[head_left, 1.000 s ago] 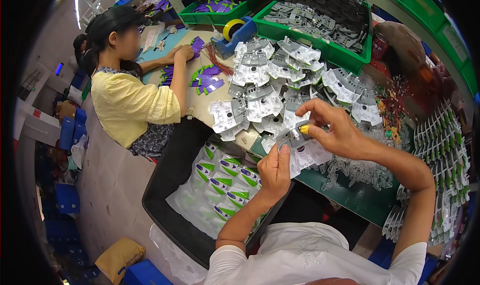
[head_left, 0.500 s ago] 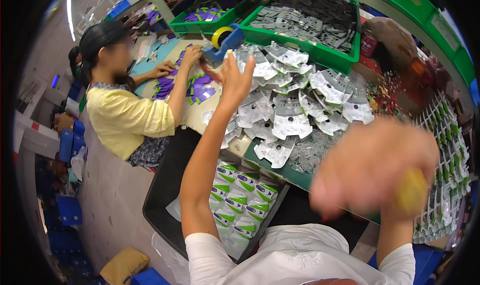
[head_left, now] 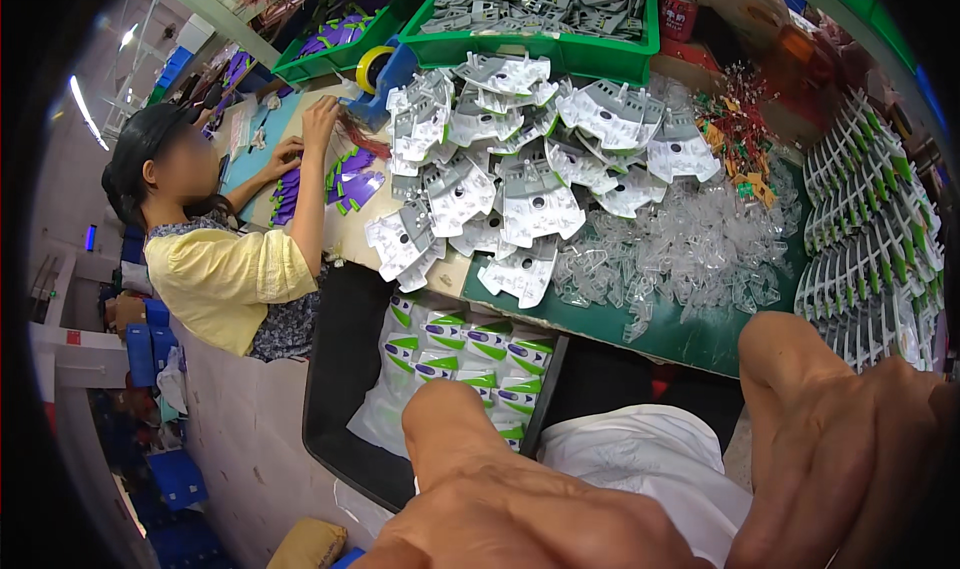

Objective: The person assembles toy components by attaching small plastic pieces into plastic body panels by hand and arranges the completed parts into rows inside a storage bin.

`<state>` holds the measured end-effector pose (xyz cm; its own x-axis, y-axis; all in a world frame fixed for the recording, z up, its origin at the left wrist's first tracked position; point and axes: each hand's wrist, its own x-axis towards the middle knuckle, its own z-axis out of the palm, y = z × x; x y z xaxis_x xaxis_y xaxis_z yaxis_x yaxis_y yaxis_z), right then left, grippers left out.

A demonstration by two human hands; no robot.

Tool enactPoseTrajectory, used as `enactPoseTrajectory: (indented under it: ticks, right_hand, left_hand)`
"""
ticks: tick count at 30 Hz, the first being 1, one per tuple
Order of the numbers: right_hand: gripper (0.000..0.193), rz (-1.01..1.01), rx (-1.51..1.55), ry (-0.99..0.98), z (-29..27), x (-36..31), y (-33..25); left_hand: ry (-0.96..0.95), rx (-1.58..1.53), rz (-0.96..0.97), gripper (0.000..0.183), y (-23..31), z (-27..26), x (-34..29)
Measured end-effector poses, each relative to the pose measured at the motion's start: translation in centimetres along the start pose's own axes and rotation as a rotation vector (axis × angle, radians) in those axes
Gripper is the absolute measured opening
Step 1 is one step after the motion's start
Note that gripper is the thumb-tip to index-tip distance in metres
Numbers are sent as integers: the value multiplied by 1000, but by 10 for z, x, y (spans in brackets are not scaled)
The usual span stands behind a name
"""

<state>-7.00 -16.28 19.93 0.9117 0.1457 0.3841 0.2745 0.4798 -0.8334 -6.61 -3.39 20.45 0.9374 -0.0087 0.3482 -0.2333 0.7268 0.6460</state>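
My left hand (head_left: 530, 509) is raised very close to the camera at the lower middle, its back showing. My right hand (head_left: 850, 459) is just as close at the lower right. The fingers of both run out of the picture, so I cannot tell if they hold anything. Beyond the left hand, an open black bin (head_left: 345, 389) holds rows of small white, green and purple pieces (head_left: 440, 329). A pile of white-and-grey curved plastic parts (head_left: 540, 204) lies on the bench, beside loose clear plastic pieces (head_left: 690, 239).
Green trays (head_left: 540, 49) of grey parts stand at the back. A blue tape dispenser (head_left: 388, 81) with yellow tape sits near them. Stacked parts with green edges (head_left: 870, 239) stand at right, near wired components (head_left: 735, 129). A person in yellow (head_left: 235, 279) handles purple pieces (head_left: 355, 179) at left.
Both hands have come up close to the camera; the left has left the space over the pile, the right has moved lower right. The view has shifted, showing more clear pieces.
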Motion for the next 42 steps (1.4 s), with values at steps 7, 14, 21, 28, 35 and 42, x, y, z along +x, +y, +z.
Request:
enactPoseTrajectory:
  ticks: [7,14,21,28,35,42]
  right_hand:
    - [24,146,-69,41,-16,-88,-38]
    - [16,351,244,-415,-27,24,-18]
    - [20,-100,272,-308,-75,63,66]
    - [36,-266,-1328,156,-229,273,158]
    - [40,-106,-1931,-92,-298,345,242]
    - [38,-217,-1776,202,-314,316,194]
  left_hand:
    - [-324,-186,-236,17,8,-26,10]
    - [-699,-464,-309,15,-10,-67,18]
    - [-527,-4,-189,28,-49,-165,-10]
    - [86,328,-485,31,-65,-256,-72]
    - [559,575,-575,22,-49,-302,-132]
    - [727,1081,-811,25,-58,-427,-263]
